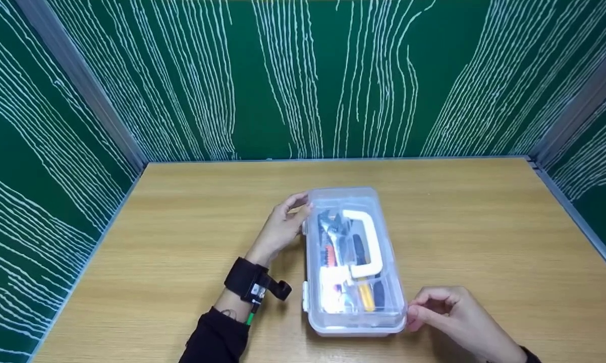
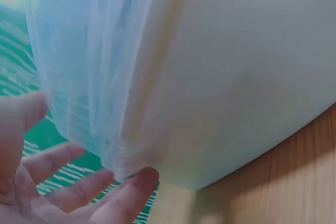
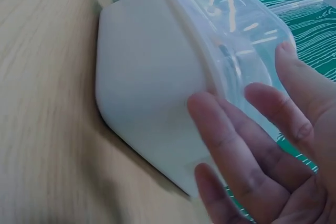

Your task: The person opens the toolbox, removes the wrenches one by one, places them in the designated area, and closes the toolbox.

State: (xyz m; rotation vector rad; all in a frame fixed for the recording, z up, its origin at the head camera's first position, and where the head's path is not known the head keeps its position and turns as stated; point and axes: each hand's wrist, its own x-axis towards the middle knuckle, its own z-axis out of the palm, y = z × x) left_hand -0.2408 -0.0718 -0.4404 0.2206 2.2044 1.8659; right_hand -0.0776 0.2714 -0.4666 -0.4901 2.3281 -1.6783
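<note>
A clear-lidded plastic toolbox (image 1: 340, 322) lies on the table, its long side running away from me. A white handle (image 1: 376, 247) is set in the lid. Through the lid I see an adjustable wrench (image 1: 335, 229), a red ridged piece (image 1: 330, 256) and a yellow-handled tool (image 1: 366, 296); glare hides part of the contents. My left hand (image 1: 278, 229) holds the far left corner, thumb against the lid, fingers (image 2: 139, 182) round the end. At the near right corner my right hand (image 1: 451, 312) grips the box with its fingertips (image 3: 202, 103) by the lid's rim.
Two white clips (image 1: 305, 296) stick out along the box's left side. The wooden table (image 1: 181, 242) ends at green panels (image 1: 328, 101) with white wavy lines, framed by grey posts. A black strap (image 1: 244, 278) with a loose end circles the left wrist.
</note>
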